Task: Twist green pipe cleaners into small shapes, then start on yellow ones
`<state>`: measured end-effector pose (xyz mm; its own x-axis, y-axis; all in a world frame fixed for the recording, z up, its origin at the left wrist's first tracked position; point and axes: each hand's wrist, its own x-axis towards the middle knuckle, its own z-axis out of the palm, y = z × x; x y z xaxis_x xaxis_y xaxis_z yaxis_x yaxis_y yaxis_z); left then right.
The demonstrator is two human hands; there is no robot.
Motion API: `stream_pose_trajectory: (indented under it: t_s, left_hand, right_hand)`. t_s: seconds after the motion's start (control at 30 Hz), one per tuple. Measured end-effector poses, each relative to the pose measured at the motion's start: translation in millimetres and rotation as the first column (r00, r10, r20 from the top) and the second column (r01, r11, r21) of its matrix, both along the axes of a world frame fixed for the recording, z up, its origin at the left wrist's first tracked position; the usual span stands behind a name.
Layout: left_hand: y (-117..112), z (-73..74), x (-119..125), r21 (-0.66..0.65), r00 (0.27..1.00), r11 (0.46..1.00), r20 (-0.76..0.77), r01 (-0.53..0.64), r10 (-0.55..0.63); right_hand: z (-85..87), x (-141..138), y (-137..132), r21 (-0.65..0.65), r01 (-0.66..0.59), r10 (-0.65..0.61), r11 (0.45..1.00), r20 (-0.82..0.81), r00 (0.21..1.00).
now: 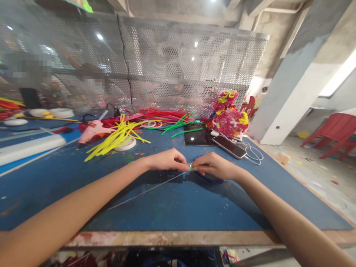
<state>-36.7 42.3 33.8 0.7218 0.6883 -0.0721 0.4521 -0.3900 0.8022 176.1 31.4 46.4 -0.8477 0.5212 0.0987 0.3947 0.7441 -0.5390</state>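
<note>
Above the middle of the blue table my left hand (174,160) and my right hand (213,165) meet, fingers closed in pinches. A small bright green piece (191,169) shows between their fingertips, pinched by my right hand; its exact form is too small to make out. From my left fingertips a thin pale wire (147,191) slants down toward the near left. Behind and below my right hand lies a dark blue round thing (213,180), partly hidden by that hand.
Yellow pipe cleaners (112,139) lie over a white roll (126,144) beside a pink glue gun (96,131). Farther back are red pipe cleaners (164,115) and green pipe cleaners (178,124). At right stand a phone (229,146), a dark tablet-like slab (197,138) and a pink-yellow fuzzy flower piece (228,118).
</note>
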Motion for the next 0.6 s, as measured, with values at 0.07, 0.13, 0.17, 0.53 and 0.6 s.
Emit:
stream_pose_trajectory:
  t_s: [0.07, 0.13, 0.17, 0.53, 0.6]
  left_hand:
    - [1, -0.2, 1, 0.096, 0.999, 0.995, -0.007, -0.041, 0.042]
    - [1, -0.4, 2, 0.195, 0.996, 0.978, -0.02, -0.079, 0.085]
    - [1, -0.7, 2, 0.251, 0.994, 0.964, -0.032, -0.09, 0.101]
    - [-15, -18.3, 14, 0.879, 0.911, 0.456, -0.292, 0.136, 0.291]
    - [-15, -17.8, 14, 0.89, 0.917, 0.447, -0.252, 0.093, 0.311]
  right_hand:
    - [-0.1, -2, -1, 0.107, 0.04, -0.043, 0.993, 0.028, 0.999]
    - [-0.7, -4, -2, 0.184, 0.077, -0.092, 0.98, 0.075, 0.993]
    - [-1.5, -4, -2, 0.21, 0.086, -0.109, 0.974, 0.103, 0.989]
    - [-15.3, -8, -1, 0.544, 0.14, -0.307, 0.827, 0.229, 0.924]
    - [-14.1, -12, -4, 0.602, 0.126, -0.312, 0.789, 0.216, 0.925]
